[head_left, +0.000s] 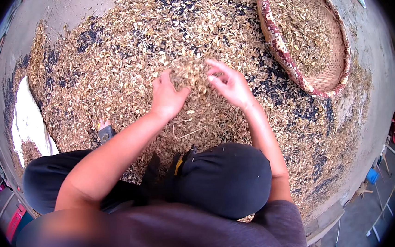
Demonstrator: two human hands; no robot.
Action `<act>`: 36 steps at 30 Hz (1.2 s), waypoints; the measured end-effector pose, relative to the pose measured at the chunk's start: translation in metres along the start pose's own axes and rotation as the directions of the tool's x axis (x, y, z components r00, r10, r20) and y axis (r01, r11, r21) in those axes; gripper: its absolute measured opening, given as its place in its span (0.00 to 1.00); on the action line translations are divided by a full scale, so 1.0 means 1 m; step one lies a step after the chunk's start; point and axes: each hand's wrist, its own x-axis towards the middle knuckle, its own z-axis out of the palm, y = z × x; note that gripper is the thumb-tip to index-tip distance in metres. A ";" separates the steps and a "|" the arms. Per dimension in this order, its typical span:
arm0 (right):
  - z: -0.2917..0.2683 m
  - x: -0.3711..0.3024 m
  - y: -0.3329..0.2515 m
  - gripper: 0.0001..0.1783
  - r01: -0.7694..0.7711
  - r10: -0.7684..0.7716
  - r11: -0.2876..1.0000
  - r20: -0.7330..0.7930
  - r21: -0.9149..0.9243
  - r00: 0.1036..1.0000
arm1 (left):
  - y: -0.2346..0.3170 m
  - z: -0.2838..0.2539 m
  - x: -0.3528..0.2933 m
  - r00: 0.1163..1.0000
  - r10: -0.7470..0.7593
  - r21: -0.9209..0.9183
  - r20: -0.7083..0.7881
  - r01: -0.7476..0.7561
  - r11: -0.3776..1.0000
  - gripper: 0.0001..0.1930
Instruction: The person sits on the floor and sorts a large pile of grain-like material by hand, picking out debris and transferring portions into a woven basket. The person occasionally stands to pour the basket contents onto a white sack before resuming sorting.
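A thick layer of dry, pale-brown husks (124, 78) covers the ground in front of me, mixed with small black seeds (274, 92). My left hand (168, 98) reaches into the husks with its thumb spread from the fingers. Across from it is my right hand (229, 84), its fingers apart and pointing toward the left one. Between the two lies a loose, blurred clump of husks (190, 75), near the fingertips of both hands. Neither hand is closed around it. Some of the left fingertips are hard to make out against the husks.
A round woven basket tray (329, 81) with a patterned cloth rim stands at the upper right, partly filled with husks. A white cloth or sack (28, 120) lies at the left. My bent knees (223, 179) are close below my hands. Beyond the right floor edge sits a blue container (372, 176).
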 end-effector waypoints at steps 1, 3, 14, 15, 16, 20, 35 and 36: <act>-0.014 0.006 0.000 0.31 -0.061 0.034 0.968 -0.115 -0.244 0.993 | 0.003 -0.013 0.008 0.998 0.027 0.056 -0.052 -0.024 0.998 0.37; -0.038 0.023 0.002 0.34 -0.122 -0.062 0.808 -0.290 -0.577 0.955 | 0.000 -0.039 0.026 0.975 0.095 0.172 -0.200 -0.061 0.983 0.36; 0.064 -0.016 0.003 0.48 0.032 -0.161 0.608 -0.084 -0.793 0.983 | -0.027 0.017 0.001 0.954 0.242 0.221 -0.179 -0.200 0.955 0.30; 0.066 -0.029 0.002 0.50 0.089 -0.217 0.620 -0.061 -0.779 0.974 | -0.034 0.017 -0.006 0.938 0.304 0.245 -0.168 -0.259 0.934 0.28; 0.066 -0.041 0.002 0.52 0.138 -0.258 0.635 -0.041 -0.760 0.965 | -0.040 0.016 -0.010 0.926 0.329 0.250 -0.184 -0.279 0.927 0.28; 0.051 -0.073 0.011 0.64 -0.060 -0.144 0.654 -0.201 -0.754 0.969 | -0.062 0.014 -0.011 0.901 0.338 0.297 -0.272 -0.256 0.920 0.26; 0.078 -0.033 0.002 0.58 0.130 -0.194 0.945 -0.194 -0.300 0.962 | -0.008 0.053 -0.003 0.868 0.373 -0.019 -0.328 -0.400 0.916 0.22; 0.070 -0.033 -0.001 0.55 0.142 -0.227 0.935 -0.238 -0.325 0.945 | 0.006 0.052 -0.006 0.875 0.375 -0.040 -0.308 -0.405 0.913 0.21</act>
